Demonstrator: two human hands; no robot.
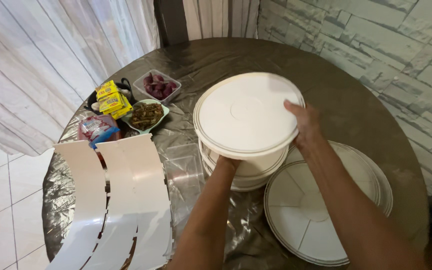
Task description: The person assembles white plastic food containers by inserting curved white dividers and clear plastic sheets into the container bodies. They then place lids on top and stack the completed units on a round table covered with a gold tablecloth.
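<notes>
Hands held a white round lid (pixel 246 114) tilted above a stack of tubs (pixel 248 172) on the bench (pixel 356 110): right hand (pixel 303 122) clamped on its rim, left hand (pixel 227 163) gripping underneath. Probably light, thin and slightly flexible; opposite rim edges suited gripping best.

1. We've got yellow rectangular packets (pixel 110 100), stacked at the table's far left edge.
2. Just below them we see a crinkled red-and-blue plastic bag (pixel 97 129), beside the white card strips.

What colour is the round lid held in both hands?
White, with a thin gold-looking rim line: the round lid, head view.
</notes>
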